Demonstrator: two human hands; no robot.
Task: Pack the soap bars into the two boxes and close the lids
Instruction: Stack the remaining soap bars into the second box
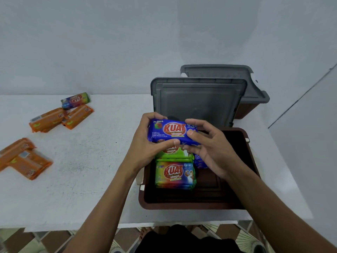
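Observation:
A blue soap bar [171,131] marked KUAT is held above the near brown box [249,161] by both hands. My left hand [145,145] grips its left end and my right hand [209,145] its right end. Inside the box, at its left side, lie a green bar [173,153] and a rainbow bar [174,175], with more blue bars [199,162] half hidden under my right hand. The box's grey lid [197,101] stands open behind it. A second brown box [246,108] with an open grey lid [218,72] is behind.
On the white table [91,161], orange soap bars [60,118] and one multicoloured bar [75,100] lie at the far left. More orange bars [23,158] sit at the left edge. A pale wall rises behind the table. The table's front edge is near my body.

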